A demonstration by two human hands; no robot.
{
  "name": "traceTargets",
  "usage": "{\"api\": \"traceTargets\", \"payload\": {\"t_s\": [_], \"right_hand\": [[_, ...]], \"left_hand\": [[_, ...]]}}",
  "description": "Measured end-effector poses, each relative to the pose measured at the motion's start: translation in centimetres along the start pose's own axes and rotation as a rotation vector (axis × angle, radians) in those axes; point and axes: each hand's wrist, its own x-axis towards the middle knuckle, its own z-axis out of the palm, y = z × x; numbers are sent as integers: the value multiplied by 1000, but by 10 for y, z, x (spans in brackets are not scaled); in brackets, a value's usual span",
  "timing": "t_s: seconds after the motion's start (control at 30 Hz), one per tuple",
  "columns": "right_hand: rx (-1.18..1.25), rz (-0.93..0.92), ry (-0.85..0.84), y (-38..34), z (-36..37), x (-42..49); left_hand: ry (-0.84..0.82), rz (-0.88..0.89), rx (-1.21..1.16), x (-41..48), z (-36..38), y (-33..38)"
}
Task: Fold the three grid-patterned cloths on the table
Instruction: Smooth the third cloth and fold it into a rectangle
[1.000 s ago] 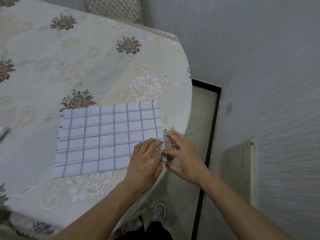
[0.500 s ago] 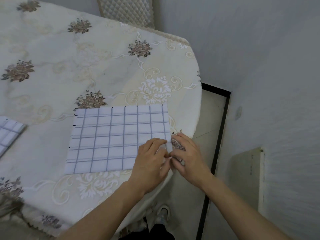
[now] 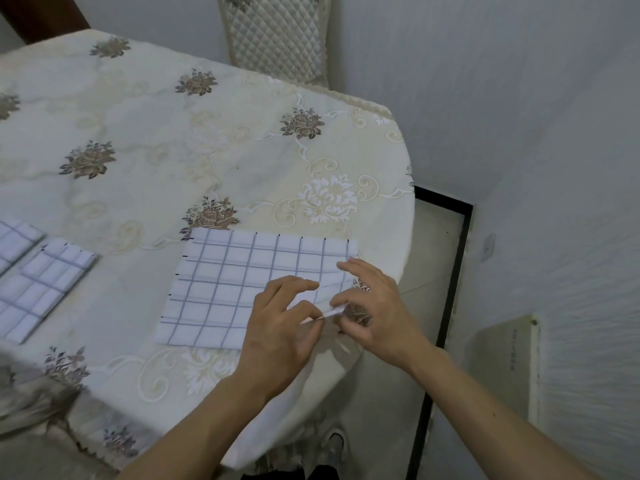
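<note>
Head view: left hand and right hand are pinching the cloth corner nearest the table edge; lifting evenly seems wise.

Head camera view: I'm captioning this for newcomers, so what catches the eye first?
The left hand and right hand pinch the near right corner of a grid-patterned cloth lying flat near the right edge of the floral tablecloth. More grid cloths lie far left.
</note>
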Motion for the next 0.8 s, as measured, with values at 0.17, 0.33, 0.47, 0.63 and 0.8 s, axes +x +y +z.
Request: {"api": "traceTargets", "payload": {"t_s": [0.17, 0.33, 0.47, 0.63, 0.8], "right_hand": [[-14, -34, 9, -4, 11, 17], [-48, 2, -20, -5, 32, 31], [-34, 21, 1, -10, 44, 30], [-59, 38, -72, -13, 42, 34], [72, 136, -122, -29, 30, 51]], "left_hand": [[7, -57, -65, -6, -40, -4], [72, -196, -107, -13, -83, -12], [120, -280, -128, -23, -114, -27], [192, -335, -131, -35, -151, -47], [224, -424, -146, -39, -175, -66]]}}
